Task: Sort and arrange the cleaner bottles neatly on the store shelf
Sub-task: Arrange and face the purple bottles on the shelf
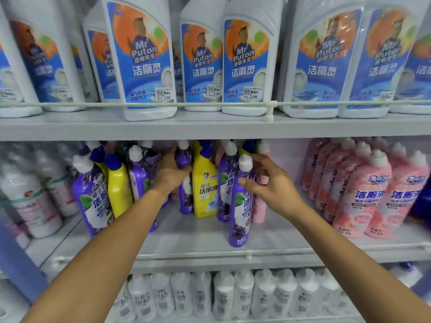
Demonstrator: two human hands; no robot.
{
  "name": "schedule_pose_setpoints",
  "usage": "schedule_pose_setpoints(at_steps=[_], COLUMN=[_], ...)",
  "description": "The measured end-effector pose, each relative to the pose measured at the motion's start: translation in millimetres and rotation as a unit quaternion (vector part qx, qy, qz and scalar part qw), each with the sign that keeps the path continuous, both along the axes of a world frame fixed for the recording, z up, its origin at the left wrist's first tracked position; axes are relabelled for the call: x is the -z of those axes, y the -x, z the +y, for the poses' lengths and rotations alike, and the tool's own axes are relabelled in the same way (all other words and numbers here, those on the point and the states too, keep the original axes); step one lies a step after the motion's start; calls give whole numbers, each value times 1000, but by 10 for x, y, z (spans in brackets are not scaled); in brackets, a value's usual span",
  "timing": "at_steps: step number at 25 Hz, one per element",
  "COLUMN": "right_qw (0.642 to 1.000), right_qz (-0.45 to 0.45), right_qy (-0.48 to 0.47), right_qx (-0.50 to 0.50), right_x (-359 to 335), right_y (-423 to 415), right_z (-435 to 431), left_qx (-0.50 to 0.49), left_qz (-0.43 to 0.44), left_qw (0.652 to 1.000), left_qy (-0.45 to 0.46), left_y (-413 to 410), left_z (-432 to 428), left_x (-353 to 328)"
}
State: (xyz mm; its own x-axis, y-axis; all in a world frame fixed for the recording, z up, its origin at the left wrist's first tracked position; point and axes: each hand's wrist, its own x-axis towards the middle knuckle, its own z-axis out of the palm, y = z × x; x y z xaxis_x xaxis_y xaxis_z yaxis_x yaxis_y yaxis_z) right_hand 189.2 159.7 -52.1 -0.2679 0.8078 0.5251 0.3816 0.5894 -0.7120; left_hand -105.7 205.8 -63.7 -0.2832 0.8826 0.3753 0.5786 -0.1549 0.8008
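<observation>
On the middle shelf (200, 243) stand mixed cleaner bottles in purple, yellow and pink. My left hand (170, 173) is wrapped around the neck of a purple bottle with a white cap (185, 201), deep in the shelf. My right hand (265, 183) grips another purple bottle with a white cap (241, 220), which stands nearest the front edge. A yellow bottle with a blue cap (205, 190) stands between the two hands. More purple bottles (93, 201) and a yellow bottle (119, 185) lean at the left.
A tidy block of pink bottles (363, 194) fills the shelf's right side. White shrink-wrapped bottles (32, 194) sit at the left. Large white and blue bottles (144, 54) line the top shelf behind a rail (270, 108). White bottles (224, 294) fill the bottom shelf.
</observation>
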Motion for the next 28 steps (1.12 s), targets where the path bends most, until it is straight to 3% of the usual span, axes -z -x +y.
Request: schedule_pose_setpoints(at_steps=[6, 13, 16, 20, 28], right_qw=[999, 997, 995, 969, 960], right_qz=[24, 57, 90, 131, 160], right_qy=[4, -18, 35, 202, 191], right_qx=[25, 55, -1, -52, -125], right_x=[-47, 1, 49, 381, 505], right_y=[104, 686, 988, 1124, 1851], right_z=[-11, -13, -73, -174, -284], left_qx=[87, 172, 157, 112, 38], left_qz=[15, -120, -112, -125, -98], left_qw=[996, 975, 980, 986, 994], left_qy=[8, 65, 49, 11, -16], left_y=[243, 385, 319, 353, 752], left_z=[-367, -922, -1060, -1266, -1611], left_x=[-79, -63, -46, -47, -99])
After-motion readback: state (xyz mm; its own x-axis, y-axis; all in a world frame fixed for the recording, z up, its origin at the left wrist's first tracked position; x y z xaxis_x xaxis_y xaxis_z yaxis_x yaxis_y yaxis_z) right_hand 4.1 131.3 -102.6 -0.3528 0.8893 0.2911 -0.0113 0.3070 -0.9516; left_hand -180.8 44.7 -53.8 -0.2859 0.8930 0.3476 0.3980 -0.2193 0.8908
